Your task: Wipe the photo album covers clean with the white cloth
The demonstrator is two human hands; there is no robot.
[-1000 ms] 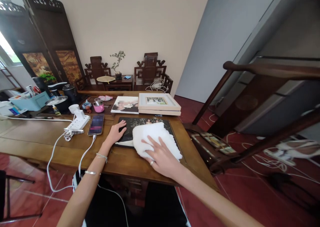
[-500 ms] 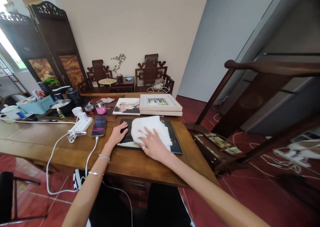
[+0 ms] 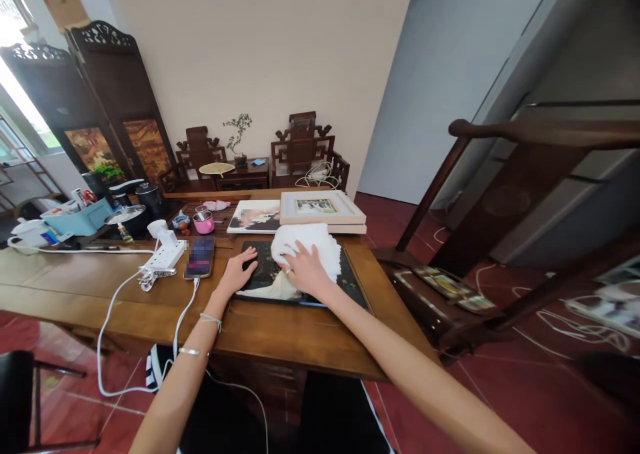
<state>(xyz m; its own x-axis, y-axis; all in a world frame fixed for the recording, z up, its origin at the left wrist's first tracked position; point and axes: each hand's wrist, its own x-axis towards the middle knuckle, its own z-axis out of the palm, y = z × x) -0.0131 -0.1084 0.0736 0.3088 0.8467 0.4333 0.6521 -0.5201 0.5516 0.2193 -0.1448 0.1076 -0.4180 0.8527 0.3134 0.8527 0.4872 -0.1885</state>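
Note:
A dark framed picture [image 3: 261, 259], with a black glossy face and a pale shape along its lower left, lies flat on the wooden table. My left hand [image 3: 239, 271] rests on its left edge, fingers stretched out and holding nothing. On the picture's upper middle sits a thick white cloth [image 3: 320, 244], bunched into folds. My right hand [image 3: 306, 271] grips this cloth from above, its fingers spread and pressed into the folds. Part of the picture is hidden under the cloth and that hand.
Framed photos [image 3: 323, 214] are stacked behind the cloth, beside a flat print [image 3: 254, 217]. Left of my left hand lie a phone [image 3: 200, 257] on a charging cable and a power strip [image 3: 163, 257]. A pink cup [image 3: 203, 223] stands behind them. A wooden chair [image 3: 505, 194] stands right of the table [image 3: 280, 334].
My right hand has pushed the white cloth slightly away and to the right, bunching it more. More of the picture's left and lower part shows. My left hand stays on the edge.

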